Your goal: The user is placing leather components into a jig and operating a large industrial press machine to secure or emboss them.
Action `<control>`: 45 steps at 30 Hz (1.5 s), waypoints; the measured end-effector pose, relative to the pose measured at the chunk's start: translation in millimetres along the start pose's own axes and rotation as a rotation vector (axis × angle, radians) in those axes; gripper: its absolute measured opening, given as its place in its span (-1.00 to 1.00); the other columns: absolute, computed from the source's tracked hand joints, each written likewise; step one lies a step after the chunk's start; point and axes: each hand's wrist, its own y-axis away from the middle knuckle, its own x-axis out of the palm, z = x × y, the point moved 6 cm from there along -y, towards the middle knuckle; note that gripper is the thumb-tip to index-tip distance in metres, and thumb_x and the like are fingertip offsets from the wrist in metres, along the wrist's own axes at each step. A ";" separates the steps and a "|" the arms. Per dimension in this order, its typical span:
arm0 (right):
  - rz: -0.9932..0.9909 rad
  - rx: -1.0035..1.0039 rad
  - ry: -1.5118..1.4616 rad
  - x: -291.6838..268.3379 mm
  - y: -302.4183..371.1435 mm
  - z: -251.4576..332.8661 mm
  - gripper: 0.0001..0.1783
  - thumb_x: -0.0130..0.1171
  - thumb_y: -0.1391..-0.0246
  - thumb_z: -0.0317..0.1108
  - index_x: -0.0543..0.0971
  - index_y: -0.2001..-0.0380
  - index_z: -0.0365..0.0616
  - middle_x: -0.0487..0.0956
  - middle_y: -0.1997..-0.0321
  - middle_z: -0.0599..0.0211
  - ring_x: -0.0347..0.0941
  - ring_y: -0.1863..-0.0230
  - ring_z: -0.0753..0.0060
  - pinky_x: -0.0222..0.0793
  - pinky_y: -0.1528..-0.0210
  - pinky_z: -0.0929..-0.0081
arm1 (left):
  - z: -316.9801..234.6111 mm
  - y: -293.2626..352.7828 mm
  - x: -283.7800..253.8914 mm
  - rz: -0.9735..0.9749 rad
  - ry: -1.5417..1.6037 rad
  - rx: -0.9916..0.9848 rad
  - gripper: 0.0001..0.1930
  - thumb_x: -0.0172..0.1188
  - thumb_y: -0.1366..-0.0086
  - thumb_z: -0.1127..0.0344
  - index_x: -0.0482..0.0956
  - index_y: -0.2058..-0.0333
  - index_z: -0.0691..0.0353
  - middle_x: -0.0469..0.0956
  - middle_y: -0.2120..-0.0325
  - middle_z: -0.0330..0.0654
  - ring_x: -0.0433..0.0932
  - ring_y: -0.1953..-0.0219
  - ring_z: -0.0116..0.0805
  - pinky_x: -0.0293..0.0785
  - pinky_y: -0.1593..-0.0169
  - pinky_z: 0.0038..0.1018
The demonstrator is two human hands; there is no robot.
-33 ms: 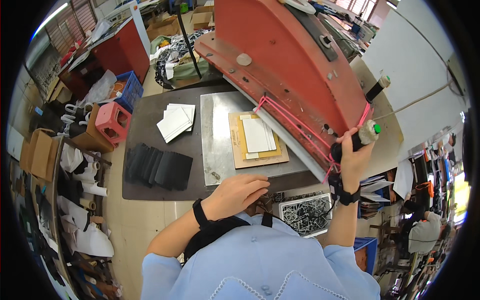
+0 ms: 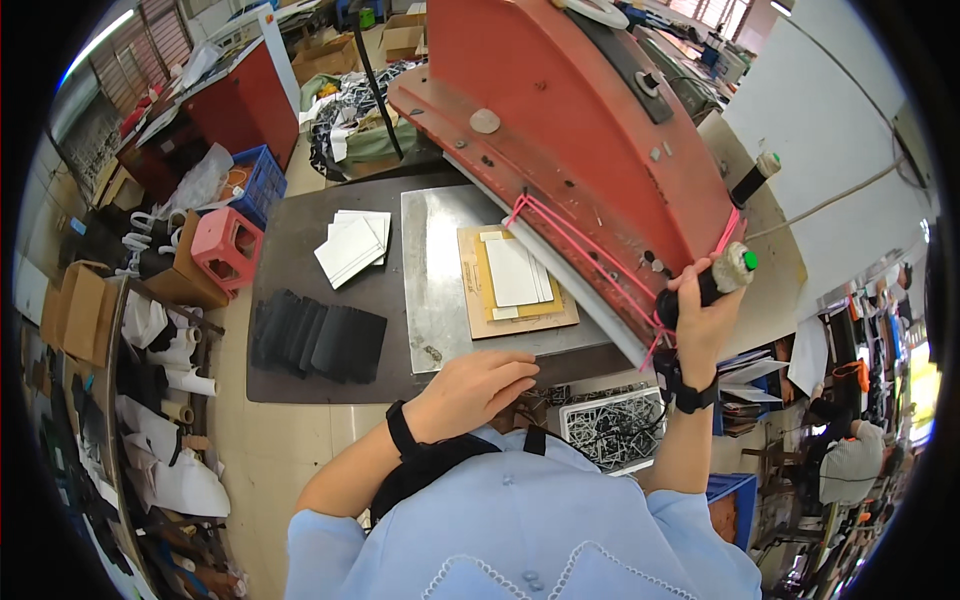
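Note:
My right hand (image 2: pixel 703 310) is wrapped round a black grip with a cloth-wrapped, green-buttoned end (image 2: pixel 735 266) on the swing arm of a red press (image 2: pixel 570 110). Pink cord (image 2: pixel 590 250) is tied along that arm. My left hand (image 2: pixel 475 388) hovers by the table's front edge, holding nothing, its fingers stretched out and slightly bent. Beyond it, a wooden die board (image 2: pixel 475 315) lies on a metal plate (image 2: pixel 428 250), partly beneath the press arm's edge. A white rectangular piece (image 2: pixel 515 272) rests on the yellow middle of the board.
On the dark table (image 2: pixel 300 215) lie several white cards (image 2: pixel 345 255) and overlapping black pieces (image 2: pixel 347 345). A white tray of small metal parts (image 2: pixel 612 428) sits below the front edge. Left stand a pink stool (image 2: pixel 227 245) and blue crate (image 2: pixel 262 185). Another person (image 2: pixel 852 465) sits far right.
The press arm's handle end and my right hand have shifted very slightly to the left. My left hand and the pieces on the table look the same.

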 end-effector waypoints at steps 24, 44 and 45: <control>0.038 0.088 0.134 -6.7 -2.9 2.4 -0.69 0.11 -0.26 -0.52 0.29 0.00 -0.24 0.46 0.25 0.33 0.53 0.27 0.50 0.49 0.04 0.42 | 73.1 114.8 -51.5 -0.279 -0.035 -0.345 -0.72 0.39 -0.11 0.47 0.64 0.16 0.31 0.60 0.06 -0.03 0.56 0.02 -0.05 0.48 -0.08 -0.29; 1.007 -0.246 0.420 143.3 36.0 -55.6 -0.49 0.34 -0.07 -0.29 0.51 -0.08 -0.21 0.47 -0.25 0.15 0.36 -0.28 0.01 0.38 -0.20 0.18 | 110.6 119.9 -16.4 -0.476 -0.314 -0.552 -0.49 0.23 -0.24 0.35 0.40 -0.15 0.39 0.34 -0.22 0.17 0.37 -0.22 0.12 0.32 -0.27 -0.14; 1.054 -0.282 0.410 151.1 39.6 -61.5 -0.48 0.34 -0.07 -0.28 0.50 -0.09 -0.21 0.46 -0.26 0.15 0.36 -0.29 0.02 0.38 -0.20 0.19 | 108.8 118.4 -16.1 -0.484 -0.358 -0.561 -0.50 0.23 -0.24 0.35 0.41 -0.14 0.41 0.36 -0.21 0.18 0.39 -0.20 0.14 0.34 -0.25 -0.13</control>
